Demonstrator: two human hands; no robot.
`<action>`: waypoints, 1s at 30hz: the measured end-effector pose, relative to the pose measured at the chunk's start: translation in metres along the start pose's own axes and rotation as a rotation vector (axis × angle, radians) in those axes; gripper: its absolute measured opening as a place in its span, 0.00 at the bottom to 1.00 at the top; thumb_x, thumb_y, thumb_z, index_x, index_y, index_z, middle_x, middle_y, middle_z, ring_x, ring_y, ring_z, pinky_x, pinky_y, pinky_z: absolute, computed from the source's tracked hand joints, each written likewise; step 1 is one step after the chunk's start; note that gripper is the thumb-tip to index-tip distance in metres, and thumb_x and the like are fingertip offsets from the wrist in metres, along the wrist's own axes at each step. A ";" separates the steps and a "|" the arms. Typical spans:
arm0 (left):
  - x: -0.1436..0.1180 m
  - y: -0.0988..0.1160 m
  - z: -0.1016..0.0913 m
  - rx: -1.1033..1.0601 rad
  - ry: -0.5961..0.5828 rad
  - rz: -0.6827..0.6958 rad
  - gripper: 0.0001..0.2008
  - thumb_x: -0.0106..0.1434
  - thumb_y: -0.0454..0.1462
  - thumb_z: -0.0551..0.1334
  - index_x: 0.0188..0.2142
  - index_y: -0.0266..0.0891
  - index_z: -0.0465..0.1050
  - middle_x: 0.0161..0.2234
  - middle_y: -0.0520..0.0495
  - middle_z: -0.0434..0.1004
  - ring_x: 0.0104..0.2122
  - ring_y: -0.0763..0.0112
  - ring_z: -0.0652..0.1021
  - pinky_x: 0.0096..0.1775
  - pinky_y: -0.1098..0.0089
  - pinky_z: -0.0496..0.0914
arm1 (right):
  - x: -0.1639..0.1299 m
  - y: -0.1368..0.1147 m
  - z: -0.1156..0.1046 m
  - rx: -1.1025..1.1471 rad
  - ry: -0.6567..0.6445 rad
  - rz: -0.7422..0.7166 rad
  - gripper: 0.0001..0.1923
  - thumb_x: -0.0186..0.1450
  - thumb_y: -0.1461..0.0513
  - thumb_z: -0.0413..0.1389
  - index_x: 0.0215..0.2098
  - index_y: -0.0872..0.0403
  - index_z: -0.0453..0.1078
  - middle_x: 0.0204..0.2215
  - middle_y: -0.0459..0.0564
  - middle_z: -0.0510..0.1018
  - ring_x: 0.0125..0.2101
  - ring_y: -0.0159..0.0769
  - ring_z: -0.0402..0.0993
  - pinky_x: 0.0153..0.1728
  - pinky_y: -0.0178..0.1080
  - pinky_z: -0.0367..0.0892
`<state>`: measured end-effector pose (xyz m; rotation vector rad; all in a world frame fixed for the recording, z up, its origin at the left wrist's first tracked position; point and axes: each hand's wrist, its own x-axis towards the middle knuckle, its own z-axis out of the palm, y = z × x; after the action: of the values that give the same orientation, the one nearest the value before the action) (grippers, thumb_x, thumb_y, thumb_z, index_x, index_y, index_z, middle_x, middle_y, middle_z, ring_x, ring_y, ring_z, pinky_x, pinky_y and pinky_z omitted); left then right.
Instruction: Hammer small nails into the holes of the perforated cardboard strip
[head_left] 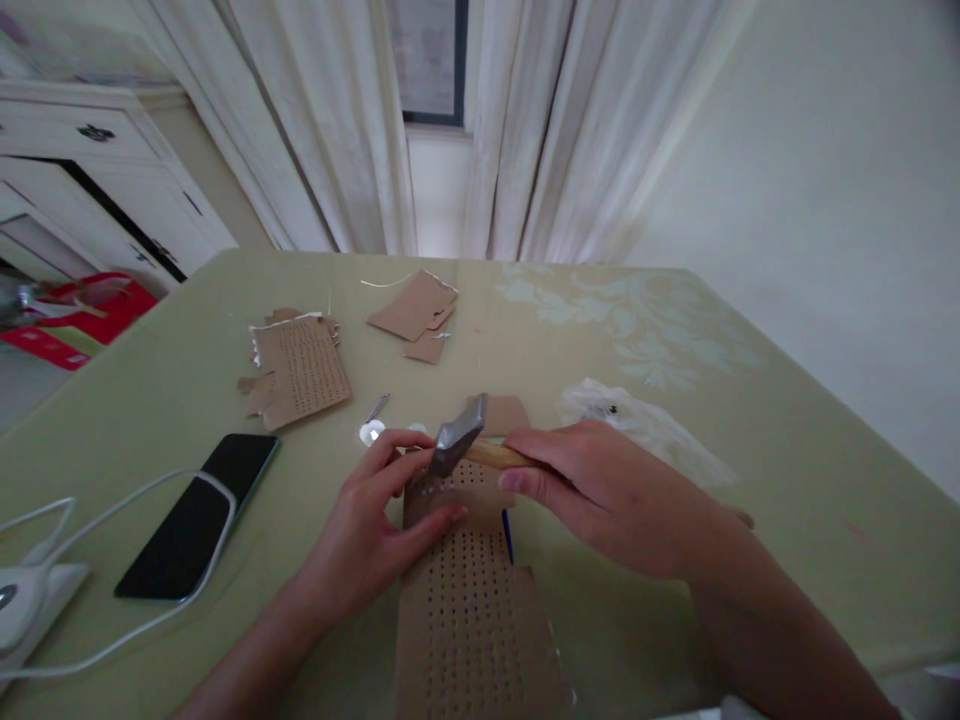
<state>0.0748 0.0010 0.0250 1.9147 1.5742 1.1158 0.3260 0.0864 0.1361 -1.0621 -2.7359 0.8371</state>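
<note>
My right hand [600,495] grips the wooden handle of a small hammer [459,440] close to its grey metal head. The head hovers over the top end of a brown cardboard strip [469,610] punched with rows of small holes. My left hand [371,525] pinches something small between thumb and fingers at that top end, right under the hammer head; what it pinches is too small to tell. A blue pen-like tip [508,535] shows beside the strip, under my right hand.
On the green table [750,420] lie another perforated cardboard piece [300,370], cardboard scraps [416,310], a black phone [199,515] with a white cable [112,500], a small metal piece [372,428] and a clear plastic bag [645,425]. White curtains hang behind.
</note>
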 end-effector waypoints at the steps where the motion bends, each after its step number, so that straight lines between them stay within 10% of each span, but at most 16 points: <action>1: 0.000 0.000 0.000 0.000 0.002 0.003 0.18 0.67 0.45 0.75 0.54 0.46 0.83 0.55 0.43 0.77 0.47 0.59 0.80 0.50 0.60 0.80 | 0.001 0.000 0.000 -0.010 -0.009 0.004 0.14 0.82 0.57 0.56 0.41 0.51 0.80 0.34 0.46 0.86 0.31 0.36 0.78 0.33 0.39 0.59; 21: -0.003 -0.012 0.018 -0.227 0.047 -0.133 0.34 0.68 0.43 0.73 0.70 0.51 0.67 0.67 0.41 0.68 0.64 0.49 0.73 0.61 0.52 0.72 | 0.014 0.011 0.008 0.036 -0.108 -0.067 0.13 0.80 0.58 0.58 0.39 0.53 0.77 0.33 0.46 0.83 0.32 0.36 0.75 0.34 0.38 0.57; 25: -0.001 -0.015 0.024 -0.519 0.010 -0.295 0.40 0.68 0.48 0.72 0.74 0.50 0.60 0.67 0.39 0.72 0.62 0.50 0.77 0.63 0.50 0.72 | 0.023 0.021 0.009 0.103 0.044 -0.024 0.15 0.80 0.56 0.57 0.35 0.53 0.72 0.30 0.43 0.79 0.29 0.33 0.72 0.32 0.37 0.54; 30: 0.005 -0.015 0.029 -0.709 -0.061 -0.520 0.33 0.65 0.57 0.72 0.63 0.43 0.75 0.59 0.37 0.82 0.56 0.48 0.82 0.54 0.54 0.79 | 0.055 0.053 0.034 -0.103 0.298 0.192 0.14 0.82 0.55 0.53 0.40 0.52 0.72 0.32 0.47 0.81 0.31 0.37 0.74 0.34 0.39 0.57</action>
<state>0.0888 0.0145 -0.0018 0.9970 1.2846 1.1489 0.3074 0.1388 0.0738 -1.3639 -2.4790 0.5106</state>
